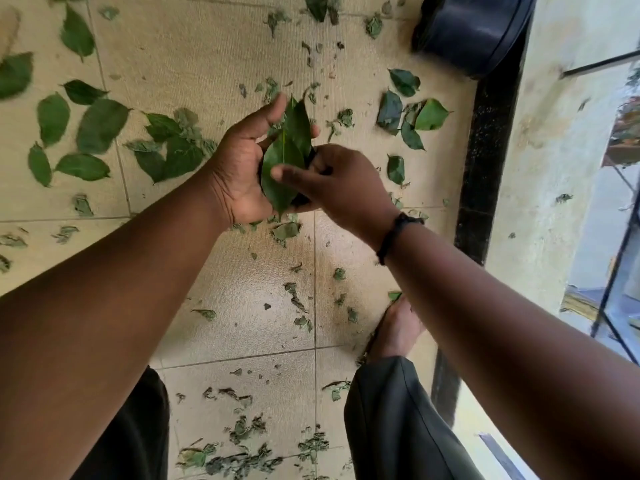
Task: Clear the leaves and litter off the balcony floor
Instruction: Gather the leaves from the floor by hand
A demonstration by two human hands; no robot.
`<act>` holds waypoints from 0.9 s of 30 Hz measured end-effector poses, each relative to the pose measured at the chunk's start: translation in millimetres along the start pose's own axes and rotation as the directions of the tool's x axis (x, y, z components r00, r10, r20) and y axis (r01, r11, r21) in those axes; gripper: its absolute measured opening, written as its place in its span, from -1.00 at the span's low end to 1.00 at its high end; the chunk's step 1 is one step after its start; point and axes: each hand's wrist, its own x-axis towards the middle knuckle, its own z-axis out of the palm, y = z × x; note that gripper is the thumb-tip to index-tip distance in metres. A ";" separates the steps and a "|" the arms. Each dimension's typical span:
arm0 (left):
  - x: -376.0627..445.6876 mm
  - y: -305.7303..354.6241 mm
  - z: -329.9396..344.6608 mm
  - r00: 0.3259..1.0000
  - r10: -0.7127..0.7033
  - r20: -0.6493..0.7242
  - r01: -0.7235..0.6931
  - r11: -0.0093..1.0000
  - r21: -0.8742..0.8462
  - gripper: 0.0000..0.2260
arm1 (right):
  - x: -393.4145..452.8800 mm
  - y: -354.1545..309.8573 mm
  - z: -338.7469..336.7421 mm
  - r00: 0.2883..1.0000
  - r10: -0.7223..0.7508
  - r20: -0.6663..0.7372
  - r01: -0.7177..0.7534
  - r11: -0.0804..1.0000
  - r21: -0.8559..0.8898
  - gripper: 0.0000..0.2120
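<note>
My left hand point(242, 168) is palm up above the beige tiled floor point(214, 57) and holds a stack of green leaves point(287, 150), thumb curled over their top. My right hand point(339, 188) comes in from the right and pinches the lower side of that stack with thumb and fingers. Several whole green leaves point(93, 129) lie on the tiles to the left, and another cluster of leaves point(408, 116) lies to the right. Small torn, dried leaf bits point(242, 459) are scattered near my feet.
A dark round bin point(474, 29) stands at the back right by the black edge strip point(485, 150). A pale low wall point(554, 133) and a metal railing point(616, 265) run along the right. My bare foot point(398, 327) and dark trouser legs point(391, 420) are below.
</note>
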 end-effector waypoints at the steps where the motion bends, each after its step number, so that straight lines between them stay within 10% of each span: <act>1: 0.8 0.1 2.0 1.000 -0.004 -0.027 0.005 1.000 0.014 -0.55 | 1.9 -2.9 -6.5 0.999 -0.025 -0.049 0.026 0.999 0.025 -0.65; 6: 7.2 -0.7 2.0 0.988 0.000 -0.155 -0.001 1.000 -0.004 -0.53 | 63.3 14.8 -63.9 0.871 0.129 -0.474 -0.095 0.991 0.096 -0.76; 12: 11.9 -8.5 -1.9 0.983 -0.018 -0.185 0.019 1.000 0.008 -0.59 | 117.4 53.4 -92.0 0.731 0.651 -0.205 -0.534 0.733 0.421 -0.65; 20: 21.3 -15.7 -7.1 0.983 -0.008 -0.181 0.002 0.999 -0.036 -0.65 | 97.9 44.7 -78.1 0.808 0.537 -0.243 -0.251 0.687 0.682 -0.78; 27: 37.9 -18.7 -1.1 0.941 0.075 -0.330 -0.115 0.988 -0.103 -0.68 | -3.1 9.3 -33.1 0.943 0.262 -0.206 -0.107 0.822 0.559 -0.89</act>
